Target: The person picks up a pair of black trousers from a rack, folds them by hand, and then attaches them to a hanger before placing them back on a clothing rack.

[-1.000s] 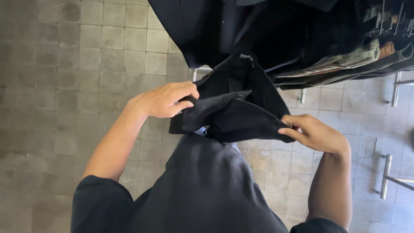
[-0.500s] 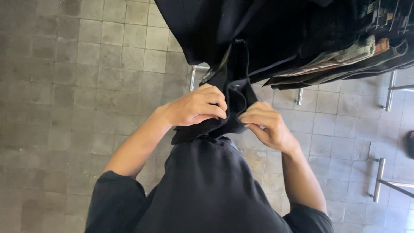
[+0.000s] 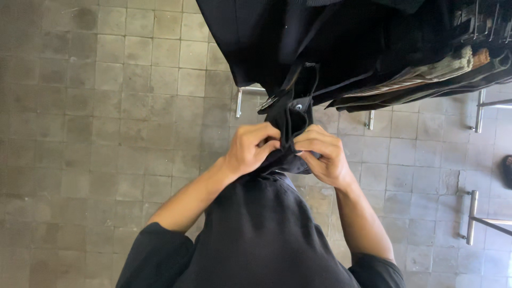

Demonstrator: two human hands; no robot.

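A black garment point(image 3: 290, 133) is pinched between both hands at the middle of the view. The left hand point(image 3: 250, 149) is clenched on its left edge, knuckles up and fingers curled inward; the right hand point(image 3: 322, 154) is clenched on its right edge, fingers bent over the cloth. The two hands are set close together, nearly touching, with both forearms bare and angled up from black short sleeves. The garment is gathered into a narrow bunched fold that rises from the hands toward the dark clothes point(image 3: 341, 48) hung on the rack point(image 3: 480, 109) at the far right; a small pale dot is seen on it above the fingers. Compared with a second ago, when the cloth was held spread wide between separated hands, the hands have been brought together and the cloth has been folded up. Grey floor tiles point(image 3: 106, 106) lie below
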